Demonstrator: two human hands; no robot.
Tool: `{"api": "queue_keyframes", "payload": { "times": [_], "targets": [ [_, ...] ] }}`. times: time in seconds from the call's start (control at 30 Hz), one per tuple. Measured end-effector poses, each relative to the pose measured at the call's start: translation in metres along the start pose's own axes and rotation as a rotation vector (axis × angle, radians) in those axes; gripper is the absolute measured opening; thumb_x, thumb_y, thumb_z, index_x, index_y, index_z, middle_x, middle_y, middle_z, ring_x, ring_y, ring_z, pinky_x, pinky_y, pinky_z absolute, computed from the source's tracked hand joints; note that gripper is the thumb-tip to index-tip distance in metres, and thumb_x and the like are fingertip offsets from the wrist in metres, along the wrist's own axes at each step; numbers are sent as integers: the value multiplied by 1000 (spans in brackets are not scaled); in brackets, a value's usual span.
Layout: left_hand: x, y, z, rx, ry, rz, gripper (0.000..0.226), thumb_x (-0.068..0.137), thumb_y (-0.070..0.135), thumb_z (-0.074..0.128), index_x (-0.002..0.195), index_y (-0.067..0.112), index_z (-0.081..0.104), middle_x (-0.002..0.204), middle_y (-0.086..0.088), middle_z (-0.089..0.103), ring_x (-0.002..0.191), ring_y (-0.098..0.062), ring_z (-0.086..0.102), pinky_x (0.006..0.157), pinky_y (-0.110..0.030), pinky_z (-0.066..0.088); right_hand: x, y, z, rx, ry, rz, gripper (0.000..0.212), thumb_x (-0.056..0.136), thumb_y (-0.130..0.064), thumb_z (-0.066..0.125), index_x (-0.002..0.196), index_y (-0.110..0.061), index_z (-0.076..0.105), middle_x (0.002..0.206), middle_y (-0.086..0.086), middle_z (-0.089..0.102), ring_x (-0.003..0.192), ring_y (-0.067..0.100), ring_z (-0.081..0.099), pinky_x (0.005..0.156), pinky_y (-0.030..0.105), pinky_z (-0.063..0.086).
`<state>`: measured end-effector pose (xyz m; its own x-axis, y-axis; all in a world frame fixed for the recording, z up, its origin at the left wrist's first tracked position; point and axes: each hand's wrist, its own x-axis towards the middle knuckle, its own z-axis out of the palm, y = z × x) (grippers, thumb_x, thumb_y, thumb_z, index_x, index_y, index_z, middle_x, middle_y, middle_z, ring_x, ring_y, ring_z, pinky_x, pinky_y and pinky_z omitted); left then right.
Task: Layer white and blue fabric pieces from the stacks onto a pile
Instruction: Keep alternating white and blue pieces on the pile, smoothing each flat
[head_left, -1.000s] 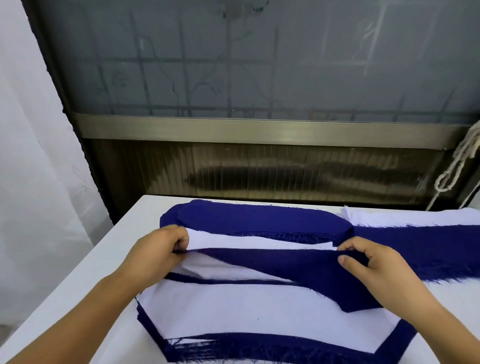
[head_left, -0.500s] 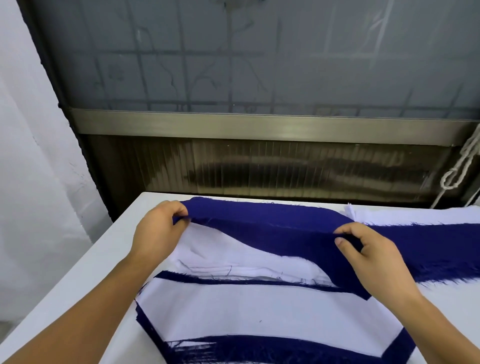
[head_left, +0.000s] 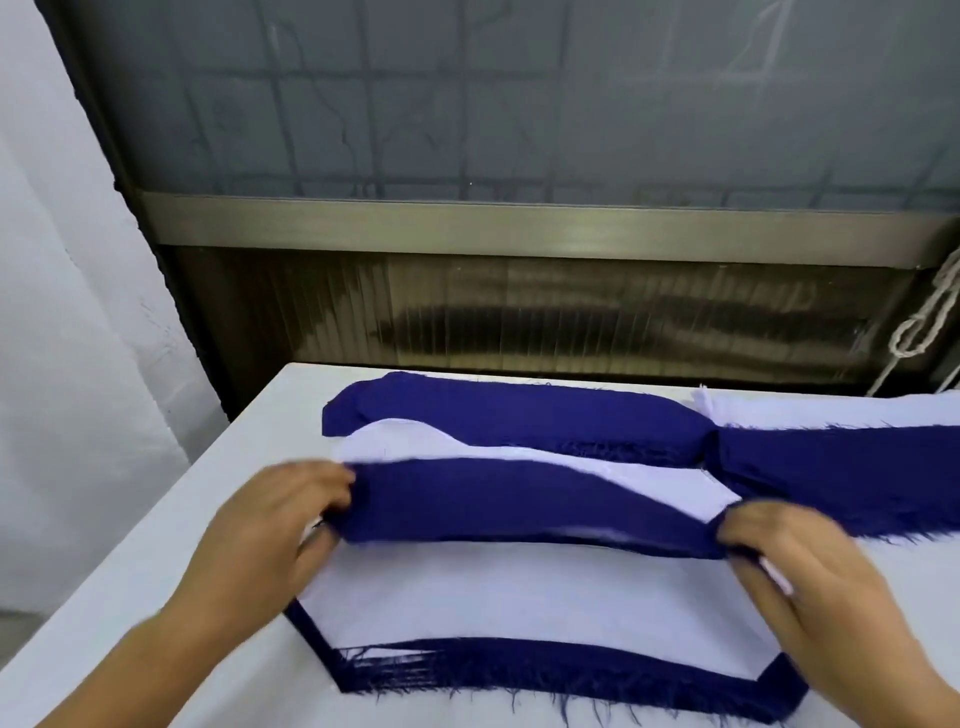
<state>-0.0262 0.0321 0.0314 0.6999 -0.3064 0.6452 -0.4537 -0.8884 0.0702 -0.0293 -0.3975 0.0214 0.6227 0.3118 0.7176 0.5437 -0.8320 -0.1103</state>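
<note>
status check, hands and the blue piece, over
Left hand and right hand each grip an end of the blue piece. It hangs over the pile, not yet laid. Nothing in the way.

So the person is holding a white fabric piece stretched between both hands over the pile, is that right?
Not quite: the head view shows the piece stretched between the left hand and right hand is the blue fabric piece, not a white one. It is held over the pile, as you say.
</note>
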Motion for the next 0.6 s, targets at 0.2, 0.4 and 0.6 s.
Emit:
{"api": "queue_keyframes", "payload": {
  "times": [0.2, 0.4, 0.6],
  "targets": [
    [-45, 2, 7, -166, -259, 17, 26, 76, 24, 48, 84, 19, 72, 113, 13, 66, 108, 0, 54, 96, -9, 36, -46, -5, 6, 33, -128, -82, 55, 102, -40, 32, 78, -15, 75, 87, -5, 69, 91, 5, 54, 86, 20, 41],
    [-40, 6, 7, -229, -370, -7, 21, 74, 23, 48, 84, 28, 65, 117, 23, 62, 106, 11, 54, 85, -1, 36, -40, -8, 6, 37, -117, -106, 51, 102, -39, 36, 76, -15, 74, 81, -8, 66, 86, 4, 54, 77, 22, 44],
    [-44, 3, 7, -288, -399, -82, 25, 68, 15, 56, 83, 35, 55, 119, 30, 57, 102, 11, 55, 63, 2, 35, -39, -6, 0, 62, -193, -113, 48, 101, -39, 36, 75, -18, 71, 81, -10, 63, 79, 5, 56, 73, 17, 44]
  ]
}}
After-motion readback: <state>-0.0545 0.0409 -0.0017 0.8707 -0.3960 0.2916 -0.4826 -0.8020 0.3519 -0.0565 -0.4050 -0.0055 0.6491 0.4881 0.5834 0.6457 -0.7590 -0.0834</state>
